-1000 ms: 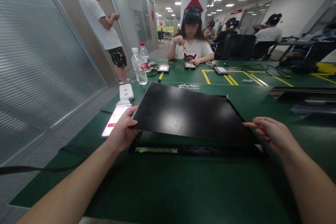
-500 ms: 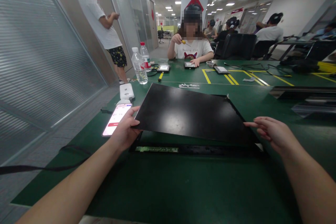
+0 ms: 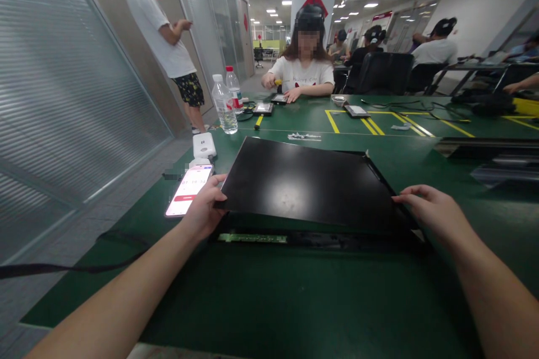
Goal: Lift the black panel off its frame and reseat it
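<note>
A thin, glossy black panel (image 3: 295, 182) lies tilted over a black frame (image 3: 345, 240), its left side raised above the frame. My left hand (image 3: 205, 205) grips the panel's left edge between thumb and fingers. At the right edge, my right hand (image 3: 432, 207) has its thumb and fingertips pinched together at the panel's corner region; whether they hold the panel or the frame is hard to make out. A green circuit strip (image 3: 252, 238) shows along the frame's near side. Beside my left hand lies a lit phone (image 3: 188, 193).
A white device (image 3: 204, 146) and two bottles (image 3: 224, 106) stand at the back left of the green table (image 3: 295, 303). Across it, a person works on a small drive (image 3: 278, 99). Small white scraps (image 3: 304, 137) lie beyond the panel; dark strips (image 3: 497, 148) lie right.
The panel's left side has dropped slightly. My right fingers have drawn together at its right edge. The person opposite has shifted their hands and the small drive leftward.
</note>
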Demonstrator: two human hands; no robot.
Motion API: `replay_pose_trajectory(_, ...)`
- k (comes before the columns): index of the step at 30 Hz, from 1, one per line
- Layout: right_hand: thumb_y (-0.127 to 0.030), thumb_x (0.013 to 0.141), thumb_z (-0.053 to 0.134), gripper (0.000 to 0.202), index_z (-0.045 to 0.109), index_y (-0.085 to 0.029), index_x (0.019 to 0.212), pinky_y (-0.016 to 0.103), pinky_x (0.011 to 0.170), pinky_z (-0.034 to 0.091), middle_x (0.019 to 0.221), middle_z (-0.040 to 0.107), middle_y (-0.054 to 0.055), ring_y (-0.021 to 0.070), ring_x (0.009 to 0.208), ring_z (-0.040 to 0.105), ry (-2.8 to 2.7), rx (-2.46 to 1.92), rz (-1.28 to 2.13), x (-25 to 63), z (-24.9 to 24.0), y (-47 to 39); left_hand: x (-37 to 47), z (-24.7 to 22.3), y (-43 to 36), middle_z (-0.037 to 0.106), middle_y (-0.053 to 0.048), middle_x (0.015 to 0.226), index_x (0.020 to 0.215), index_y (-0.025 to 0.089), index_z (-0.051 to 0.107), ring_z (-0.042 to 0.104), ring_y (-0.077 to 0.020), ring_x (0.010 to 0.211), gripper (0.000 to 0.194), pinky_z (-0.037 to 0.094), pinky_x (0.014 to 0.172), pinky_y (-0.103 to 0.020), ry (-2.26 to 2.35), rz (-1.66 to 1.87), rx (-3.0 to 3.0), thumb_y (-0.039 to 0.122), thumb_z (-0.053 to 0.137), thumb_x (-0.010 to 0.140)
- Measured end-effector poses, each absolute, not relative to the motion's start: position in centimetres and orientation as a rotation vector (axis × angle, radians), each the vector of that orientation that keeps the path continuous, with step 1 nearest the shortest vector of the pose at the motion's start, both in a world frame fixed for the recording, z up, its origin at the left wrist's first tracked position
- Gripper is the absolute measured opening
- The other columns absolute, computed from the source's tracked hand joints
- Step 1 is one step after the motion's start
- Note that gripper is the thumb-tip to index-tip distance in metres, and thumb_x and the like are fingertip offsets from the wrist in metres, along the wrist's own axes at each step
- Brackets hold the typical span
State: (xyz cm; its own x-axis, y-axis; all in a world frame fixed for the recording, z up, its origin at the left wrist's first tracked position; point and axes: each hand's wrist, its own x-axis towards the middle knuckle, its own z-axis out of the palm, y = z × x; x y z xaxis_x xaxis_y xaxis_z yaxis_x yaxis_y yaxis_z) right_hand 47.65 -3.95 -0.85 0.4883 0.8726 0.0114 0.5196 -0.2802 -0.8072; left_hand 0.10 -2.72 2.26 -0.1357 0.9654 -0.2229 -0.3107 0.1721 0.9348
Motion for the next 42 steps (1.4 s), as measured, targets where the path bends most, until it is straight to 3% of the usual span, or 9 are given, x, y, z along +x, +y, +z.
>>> replay_pose_trajectory(7,-0.039,0.078,0.078,0.011,0.074,-0.029,0.08,0.034,0.059,0.045,0.068,0.073,0.003,0.0254,0.067,0.067,-1.278,-2.108,0.362,47.32,-0.65,-3.76,0.63,2.25,-2.43,0.072,-0.001,0.079,0.092,0.019,0.07,0.068,-0.0201,0.071,0.027,0.052,0.055,-0.023,1.277,1.291,0.658,0.013,0.074,0.066)
replay_pose_trajectory(16,-0.038,0.08,0.077,0.011,0.077,-0.028,0.084,0.034,0.059,0.047,0.071,0.075,0.003,0.0246,0.066,0.067,-1.251,-2.107,0.376,47.2,-1.0,-3.84,0.48,2.41,-1.89,0.075,-0.003,0.08,0.095,0.017,0.076,0.063,-0.0149,0.058,0.022,0.052,0.05,-0.022,1.203,1.32,0.58,0.008,0.072,0.075)
replay_pose_trajectory(22,-0.036,0.081,0.077,0.006,0.076,-0.03,0.081,0.036,0.062,0.049,0.072,0.075,0.004,0.0267,0.071,0.069,-1.288,-2.097,0.338,46.92,-0.67,-3.95,0.6,2.25,-1.86,0.083,-0.007,0.093,0.115,0.015,0.082,0.075,-0.0199,0.074,0.039,0.055,0.054,-0.022,1.15,1.303,0.68,0.008,0.073,0.078)
replay_pose_trajectory(28,-0.036,0.082,0.075,0.005,0.076,-0.03,0.081,0.036,0.061,0.049,0.071,0.074,0.004,0.0268,0.07,0.069,-1.325,-2.097,0.298,47.21,-1.15,-3.82,0.41,1.92,-1.88,0.084,-0.008,0.099,0.12,0.015,0.081,0.078,-0.0226,0.081,0.042,0.056,0.056,-0.023,1.162,1.303,0.71,0.009,0.075,0.078)
replay_pose_trajectory(36,-0.032,0.083,0.076,0.005,0.076,-0.029,0.08,0.038,0.067,0.052,0.069,0.072,0.004,0.0273,0.072,0.07,-1.312,-2.108,0.293,46.89,-0.75,-4.0,0.7,2.36,-2.01,0.08,-0.003,0.085,0.12,0.016,0.076,0.067,-0.0157,0.06,0.039,0.054,0.049,-0.022,1.226,1.301,0.663,0.006,0.07,0.082)
replay_pose_trajectory(42,-0.034,0.084,0.077,0.007,0.076,-0.029,0.08,0.039,0.068,0.05,0.071,0.073,0.005,0.0287,0.075,0.07,-1.324,-2.144,0.304,47.11,-0.62,-3.95,0.86,2.53,-2.17,0.077,-0.002,0.081,0.117,0.016,0.074,0.065,-0.0163,0.058,0.038,0.053,0.049,-0.023,1.248,1.297,0.674,0.007,0.07,0.08)
